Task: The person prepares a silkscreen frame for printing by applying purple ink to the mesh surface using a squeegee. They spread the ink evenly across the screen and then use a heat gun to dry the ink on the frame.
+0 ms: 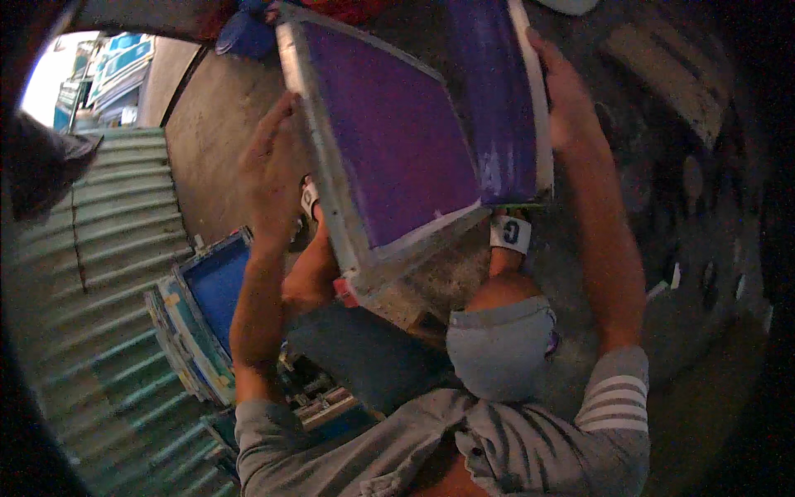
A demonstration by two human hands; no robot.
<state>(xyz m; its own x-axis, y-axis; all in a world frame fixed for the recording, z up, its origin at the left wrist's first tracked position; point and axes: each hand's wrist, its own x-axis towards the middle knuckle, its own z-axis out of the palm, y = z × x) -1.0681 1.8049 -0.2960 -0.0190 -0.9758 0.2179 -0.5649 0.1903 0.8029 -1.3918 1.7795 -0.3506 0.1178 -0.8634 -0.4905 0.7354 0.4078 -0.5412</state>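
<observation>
A: Dim room, brown floor, corrugated metal sheet on your left. Nearest to you?

B: Your grey shirt, then your shorts. Past them, two purple-faced pale-edged frames: left frame tilted up in front of you, right frame just beside it. They overlap in view near the bottom; can't tell if they're joined.

A: Hands?

B: Apart, one each side. Your right hand is clamped on the right frame's outer rail. Your left hand is blurred, fingertips at the left frame's outer rail; can't tell if you're gripping or only touching.

A: Handling?

B: My guess: rigid rails, modest weight, awkward from the width. Purple faces look thin, probably easy to dent or tear, maybe slick. Take hold by the outer rails, mid-length, palms off the faces. Mind the corners.

A: Further out?

B: Stack of frames by your left leg, your sandals on the floor, blue tub beyond, more panels by the bright gap far left.
</observation>
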